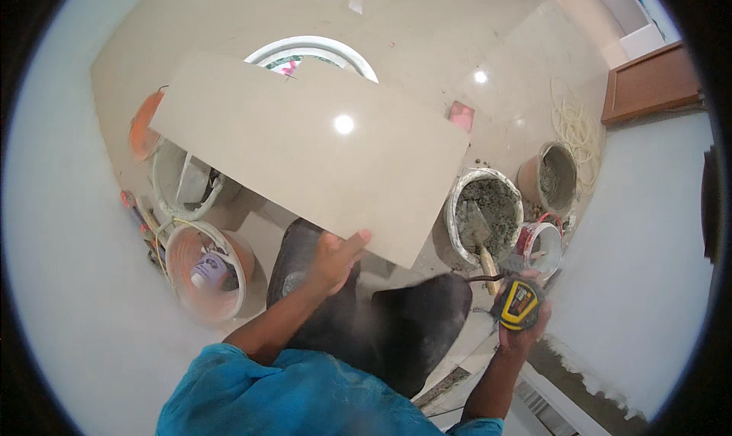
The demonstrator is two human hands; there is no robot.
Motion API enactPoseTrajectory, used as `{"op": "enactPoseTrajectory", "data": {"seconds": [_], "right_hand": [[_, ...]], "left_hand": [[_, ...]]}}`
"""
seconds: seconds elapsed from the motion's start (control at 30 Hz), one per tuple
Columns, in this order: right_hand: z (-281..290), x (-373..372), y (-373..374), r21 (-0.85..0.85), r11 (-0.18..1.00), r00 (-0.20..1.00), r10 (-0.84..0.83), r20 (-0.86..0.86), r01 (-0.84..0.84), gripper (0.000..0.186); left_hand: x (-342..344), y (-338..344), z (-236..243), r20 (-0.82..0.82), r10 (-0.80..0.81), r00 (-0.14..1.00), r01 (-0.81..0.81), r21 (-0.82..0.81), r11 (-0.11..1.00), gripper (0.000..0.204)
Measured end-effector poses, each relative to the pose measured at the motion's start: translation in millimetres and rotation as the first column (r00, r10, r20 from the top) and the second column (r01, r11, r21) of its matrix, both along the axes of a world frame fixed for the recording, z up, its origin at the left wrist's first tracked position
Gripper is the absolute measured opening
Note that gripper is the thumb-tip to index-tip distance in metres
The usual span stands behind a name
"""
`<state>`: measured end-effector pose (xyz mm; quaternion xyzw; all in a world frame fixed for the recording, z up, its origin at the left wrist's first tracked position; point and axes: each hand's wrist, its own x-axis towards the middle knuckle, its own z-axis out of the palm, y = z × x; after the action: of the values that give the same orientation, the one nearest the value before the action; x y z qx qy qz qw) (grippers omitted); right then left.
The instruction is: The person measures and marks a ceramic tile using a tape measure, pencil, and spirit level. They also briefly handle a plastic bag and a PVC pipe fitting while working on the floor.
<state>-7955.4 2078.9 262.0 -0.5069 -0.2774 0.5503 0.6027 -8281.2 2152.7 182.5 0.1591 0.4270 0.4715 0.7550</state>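
A large beige tile (320, 154) is tilted above my legs, over a round white-rimmed object that shows beyond its far edge. My left hand (335, 262) is closed on the tile's near edge, thumb on the top face. My right hand (526, 322) holds a black and yellow tape measure (520, 300) at the lower right. Just above that hand, a bucket of grey mortar (496, 200) has a trowel (479, 226) with a wooden handle in it. A smaller pail with a red handle (545, 249) stands beside it.
Buckets (240, 264) and hand tools are along the left wall (69, 230). Another mortar bucket (557, 173), a coiled pale hose (572, 123) and a pink block (461, 114) lie to the right. A wooden panel (648, 81) sits by the right wall (633, 268).
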Motion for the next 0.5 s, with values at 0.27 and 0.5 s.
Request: {"op": "enactPoseTrajectory", "data": {"seconds": [0.27, 0.5], "right_hand": [[20, -26, 89, -0.051, 0.995, 0.984, 0.08, -0.161, -0.09, 0.074], [23, -60, 155, -0.057, 0.925, 0.866, 0.329, -0.376, -0.376, 0.071]], "left_hand": [[-65, -38, 22, -0.17, -0.247, 0.954, 0.247, -0.021, 0.969, 0.052], [-56, -69, 10, -0.133, 0.066, 0.989, -0.059, 0.059, 0.997, 0.048]]}}
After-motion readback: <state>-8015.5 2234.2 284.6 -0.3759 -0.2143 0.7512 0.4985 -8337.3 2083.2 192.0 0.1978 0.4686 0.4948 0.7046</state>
